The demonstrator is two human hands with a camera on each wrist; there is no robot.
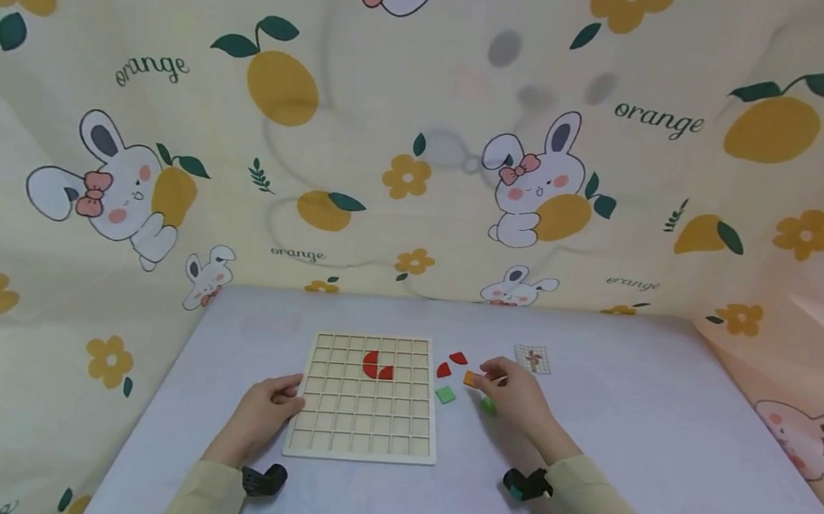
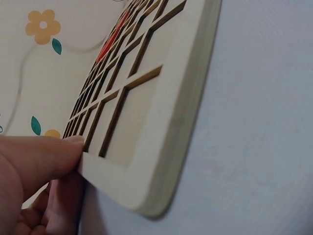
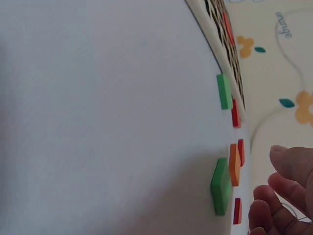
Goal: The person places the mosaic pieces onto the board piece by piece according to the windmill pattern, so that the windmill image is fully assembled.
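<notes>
A pale square grid board lies on the table with several red quarter-round pieces set in cells near its top. My left hand holds the board's left edge, its thumb on the rim and the other fingers at the side, partly hidden. To the right of the board, my right hand hovers over loose pieces, fingers loosely bent and holding nothing. Its fingertips appear close to an orange tile, with a gap between them in the right wrist view. A green tile lies below this hand.
Another green tile and loose red pieces lie between the board and the right hand. Behind that hand is a small card with a red pinwheel pattern on a grid. A printed curtain hangs at the table's back edge.
</notes>
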